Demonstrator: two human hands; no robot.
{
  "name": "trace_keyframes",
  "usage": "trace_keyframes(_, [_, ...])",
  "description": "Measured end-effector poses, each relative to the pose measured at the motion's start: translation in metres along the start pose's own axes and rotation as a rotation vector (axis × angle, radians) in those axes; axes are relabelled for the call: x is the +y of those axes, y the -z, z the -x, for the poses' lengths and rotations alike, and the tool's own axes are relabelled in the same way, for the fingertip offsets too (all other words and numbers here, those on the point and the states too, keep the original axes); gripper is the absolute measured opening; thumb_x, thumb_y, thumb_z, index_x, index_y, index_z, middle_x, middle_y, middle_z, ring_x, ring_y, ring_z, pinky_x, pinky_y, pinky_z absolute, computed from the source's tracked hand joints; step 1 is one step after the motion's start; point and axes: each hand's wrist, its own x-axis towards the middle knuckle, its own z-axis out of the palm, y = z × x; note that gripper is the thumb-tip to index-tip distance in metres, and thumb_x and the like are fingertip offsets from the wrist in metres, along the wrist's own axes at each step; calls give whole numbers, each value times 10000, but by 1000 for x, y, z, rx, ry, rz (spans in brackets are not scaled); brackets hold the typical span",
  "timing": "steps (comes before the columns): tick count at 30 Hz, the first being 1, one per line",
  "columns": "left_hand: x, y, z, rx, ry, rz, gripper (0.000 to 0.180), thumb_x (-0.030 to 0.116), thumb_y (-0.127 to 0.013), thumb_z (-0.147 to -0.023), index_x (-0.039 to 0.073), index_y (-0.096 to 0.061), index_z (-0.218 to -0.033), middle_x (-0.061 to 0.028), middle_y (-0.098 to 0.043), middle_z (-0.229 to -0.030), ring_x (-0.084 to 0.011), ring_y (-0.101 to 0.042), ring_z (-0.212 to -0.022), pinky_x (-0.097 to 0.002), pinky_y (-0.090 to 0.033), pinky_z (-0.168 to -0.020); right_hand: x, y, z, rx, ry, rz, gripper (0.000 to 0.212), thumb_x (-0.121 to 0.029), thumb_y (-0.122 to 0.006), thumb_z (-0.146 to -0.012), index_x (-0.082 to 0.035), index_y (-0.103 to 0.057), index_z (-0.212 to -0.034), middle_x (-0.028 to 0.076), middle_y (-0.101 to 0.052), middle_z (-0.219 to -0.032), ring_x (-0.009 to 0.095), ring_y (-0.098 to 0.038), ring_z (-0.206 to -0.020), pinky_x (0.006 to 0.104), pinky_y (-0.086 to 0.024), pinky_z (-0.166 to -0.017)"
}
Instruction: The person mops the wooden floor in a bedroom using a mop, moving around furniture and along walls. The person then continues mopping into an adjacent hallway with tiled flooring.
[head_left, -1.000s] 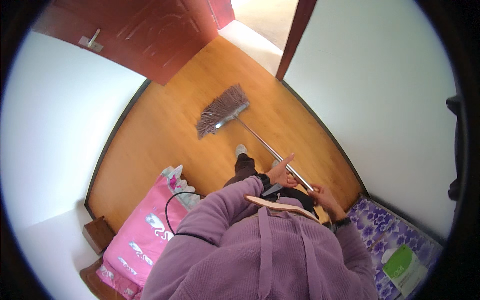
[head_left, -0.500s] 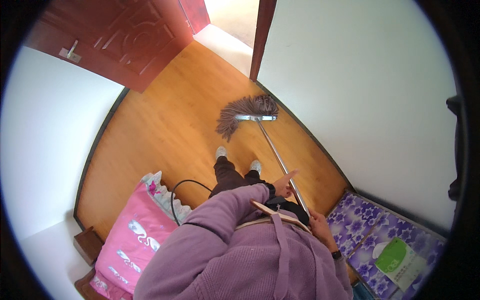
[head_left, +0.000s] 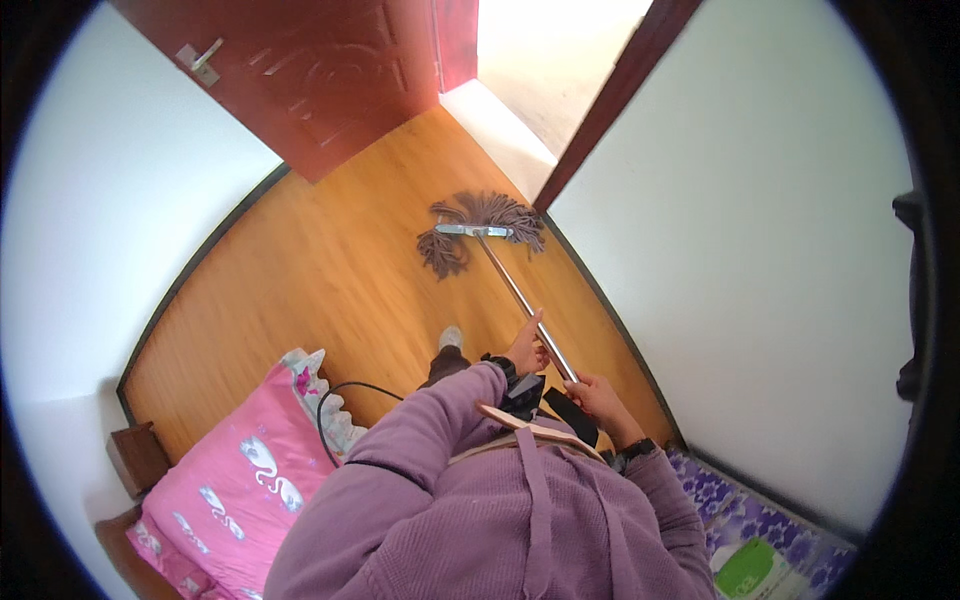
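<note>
1. The left hand curls round the mop; the right hand grips its upper end.
2. Mop strands lie near the right edge of the floor.
3. Fanning them flat should give even contact.

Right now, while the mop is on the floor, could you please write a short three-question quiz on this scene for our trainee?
1. Which of the person's hands is nearer the mop head?
2. True or false: the reddish-brown door stands open.
3. What lies on the purple flowered surface at the lower right? (a) a shoe (b) a green-and-white packet (c) a cup

Key:
1. The left hand; the right hand is lower on the mop handle, nearer the body.
2. True; a bright doorway shows beside it.
3. (b), the green-and-white packet.
</note>
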Motion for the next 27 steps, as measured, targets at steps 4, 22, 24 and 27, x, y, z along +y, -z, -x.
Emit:
trace_keyframes(4, [58,6,14,-106,-33,73,672,624,-648,-685,63,-451,-998,-104,-490,-887,-200,-495,-752,-288,-437,-662,-56,-32,-50,-51,16,-60,109,-116,-489,-880,-47,-560,-927,-15,-481,-638,63,-418,-480,197,-336,-412])
trace_keyframes(22, [257,65,49,-102,-376,368,353,361,-558,-871,55,-532,-1046,-89,-587,-1044,-212,-563,-943,-343,-473,-789,-274,-66,-305,-88,136,81,88,-83,-534,-857,3,-519,-856,57,-510,-609,94,-449,-426,235,-355,-360])
trace_keyframes(24, [272,74,54,-13,-405,424,374,371,-594,-848,72,-517,-1060,-66,-599,-998,-195,-571,-924,-334,-481,-755,-317,-60,-340,-115,155,104,104,-90,-532,-861,11,-522,-883,63,-520,-624,92,-453,-434,231,-364,-369])
trace_keyframes(27, [279,83,61,43,-480,502,325,346,-581,-861,73,-539,-1032,-67,-604,-1004,-189,-571,-906,-334,-475,-764,-371,-56,-381,-118,157,83,182,-82,-518,-868,31,-510,-1010,105,-565,-691,106,-473,-455,242,-406,-397])
